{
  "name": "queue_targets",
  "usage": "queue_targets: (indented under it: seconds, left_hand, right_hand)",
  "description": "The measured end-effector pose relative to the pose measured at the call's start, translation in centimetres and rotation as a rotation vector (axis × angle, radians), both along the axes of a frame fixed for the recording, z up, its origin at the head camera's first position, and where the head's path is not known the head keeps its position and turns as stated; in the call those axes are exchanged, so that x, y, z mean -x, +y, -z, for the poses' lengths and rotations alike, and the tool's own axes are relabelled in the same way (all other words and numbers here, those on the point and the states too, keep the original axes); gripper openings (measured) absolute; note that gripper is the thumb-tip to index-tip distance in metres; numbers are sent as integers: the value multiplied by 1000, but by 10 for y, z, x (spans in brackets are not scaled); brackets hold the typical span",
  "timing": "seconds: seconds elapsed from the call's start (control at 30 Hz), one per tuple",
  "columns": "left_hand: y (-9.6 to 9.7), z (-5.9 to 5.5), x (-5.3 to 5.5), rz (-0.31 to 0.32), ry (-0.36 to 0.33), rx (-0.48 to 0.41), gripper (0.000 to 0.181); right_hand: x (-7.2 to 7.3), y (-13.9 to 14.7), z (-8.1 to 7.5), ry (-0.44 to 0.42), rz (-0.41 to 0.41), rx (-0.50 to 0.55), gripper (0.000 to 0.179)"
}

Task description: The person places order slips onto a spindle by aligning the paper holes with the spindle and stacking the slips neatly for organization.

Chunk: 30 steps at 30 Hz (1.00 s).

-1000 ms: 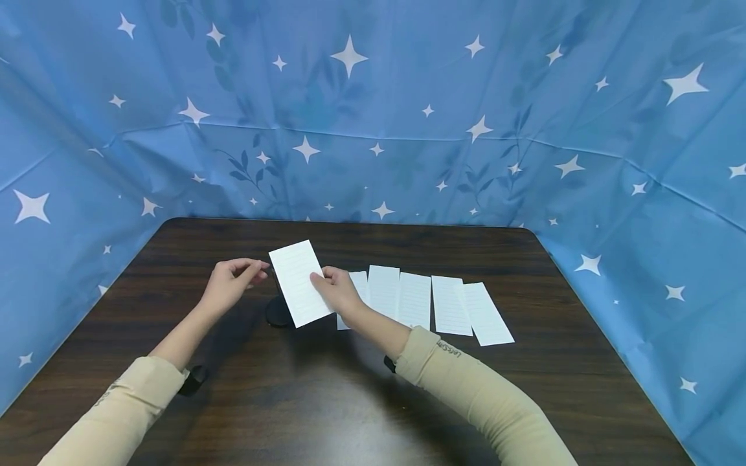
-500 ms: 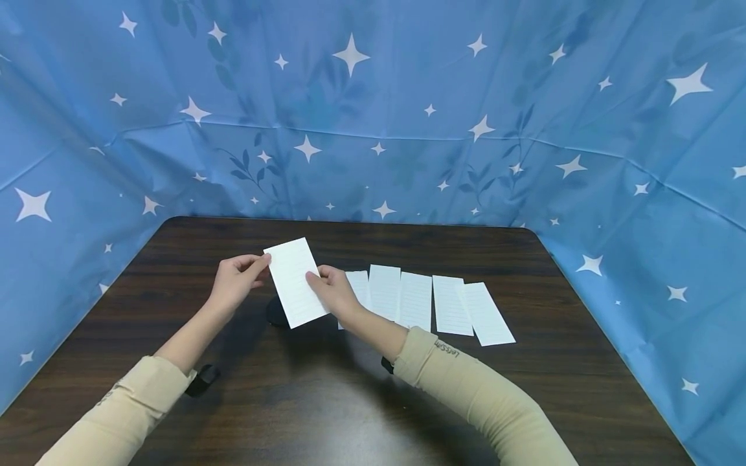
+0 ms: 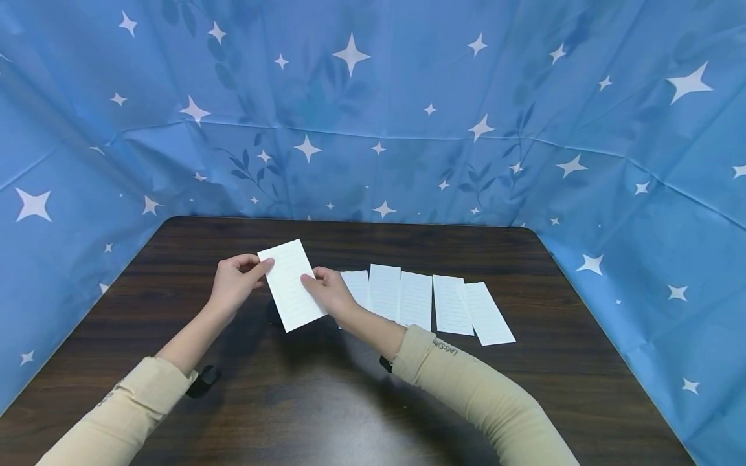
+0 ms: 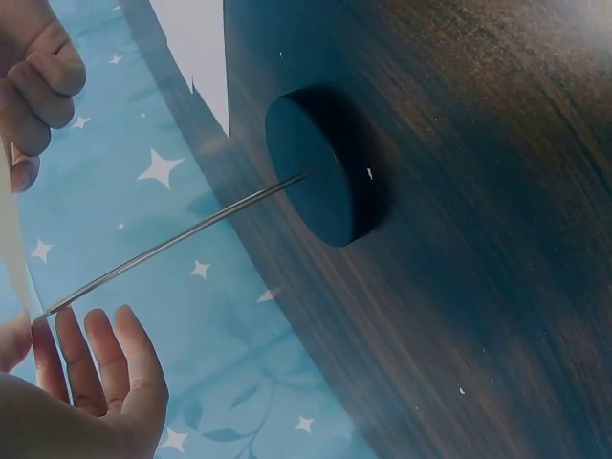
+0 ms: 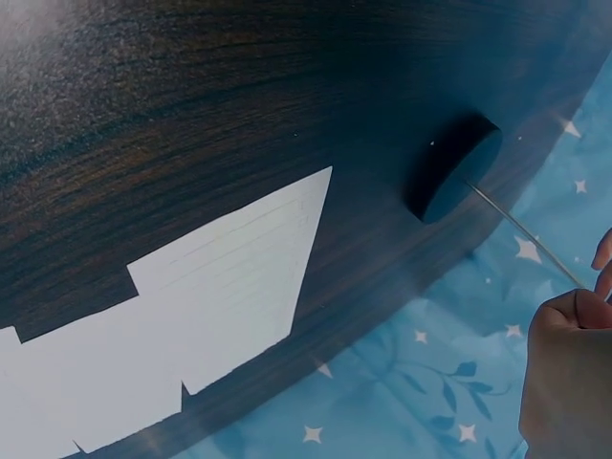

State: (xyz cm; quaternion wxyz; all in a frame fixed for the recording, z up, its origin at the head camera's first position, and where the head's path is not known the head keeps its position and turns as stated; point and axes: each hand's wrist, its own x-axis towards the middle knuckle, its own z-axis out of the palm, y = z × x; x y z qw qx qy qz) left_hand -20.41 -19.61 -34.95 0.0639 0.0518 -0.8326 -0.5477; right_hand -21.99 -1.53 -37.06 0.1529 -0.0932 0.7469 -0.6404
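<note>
A white lined paper slip [image 3: 289, 285] hangs tilted over the table, held from both sides. At its upper left corner my left hand [image 3: 235, 279] pinches it between thumb and index finger, the other fingers loosely extended behind it. My right hand [image 3: 331, 291] grips the right edge, thumb on the front face. Behind the slip stands a bill spike with a round black base [image 4: 311, 167] and a thin metal rod [image 4: 177, 247]. In the left wrist view the rod's upper end reaches the slip's edge [image 4: 13, 253], right at the left fingertips. The slip mostly hides the spike in the head view.
Several more lined slips [image 3: 416, 299] lie in an overlapping row on the dark wooden table [image 3: 280, 401], right of the spike and partly behind my right forearm. A blue star-patterned cloth [image 3: 373, 129] hangs beyond the table's far edge.
The left hand, apart from the slip a second ago, has moved right and taken its upper left corner. Slip and right hand have shifted slightly left; the slips on the table stay put.
</note>
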Motion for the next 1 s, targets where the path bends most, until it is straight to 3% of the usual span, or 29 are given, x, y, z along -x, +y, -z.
queue_targets:
  seconds: [0.17,0.43,0.8,1.0]
  left_hand:
    - [0,1,0,-10,6,-5,40]
    - [-1,2,0,3,-14,-4,37]
    - [1,1,1,-8,-26,45,37]
    - [1,3,5,-17,3,83,33]
  right_hand:
    - [0,-2,-3,2,3,-1,27]
    - [3,-4,7,5,31,-1,27]
    - [2,-4,8,-4,25,5,25]
    - [1,-3,5,0,27,7,26]
